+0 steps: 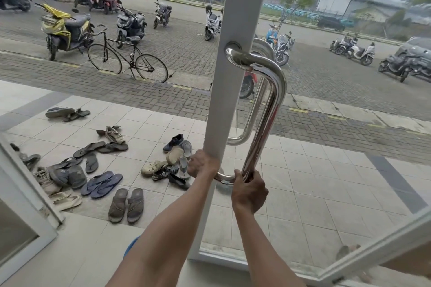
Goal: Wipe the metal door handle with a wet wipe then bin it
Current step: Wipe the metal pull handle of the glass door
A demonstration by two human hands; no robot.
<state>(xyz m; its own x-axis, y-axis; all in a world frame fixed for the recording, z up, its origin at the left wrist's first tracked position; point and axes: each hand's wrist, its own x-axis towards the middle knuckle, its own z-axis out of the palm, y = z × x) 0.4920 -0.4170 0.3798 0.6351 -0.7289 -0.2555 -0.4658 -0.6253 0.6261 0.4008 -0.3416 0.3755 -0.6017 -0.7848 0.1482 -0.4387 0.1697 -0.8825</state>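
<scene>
A shiny metal door handle (270,100) curves down the white frame (231,77) of a glass door. My right hand (249,191) is wrapped around the handle's lower end, near its bottom bend. No wet wipe shows; whether one is inside the fist I cannot tell. My left hand (201,165) grips the edge of the door frame just left of the handle's bottom mount. A second handle (251,109) shows through the glass on the door's far side.
Several sandals and shoes (112,175) lie scattered on the tiled porch to the left. Another white door frame (28,193) stands at the left edge. Beyond the porch are a bicycle (127,58) and parked scooters on brick paving. No bin is in view.
</scene>
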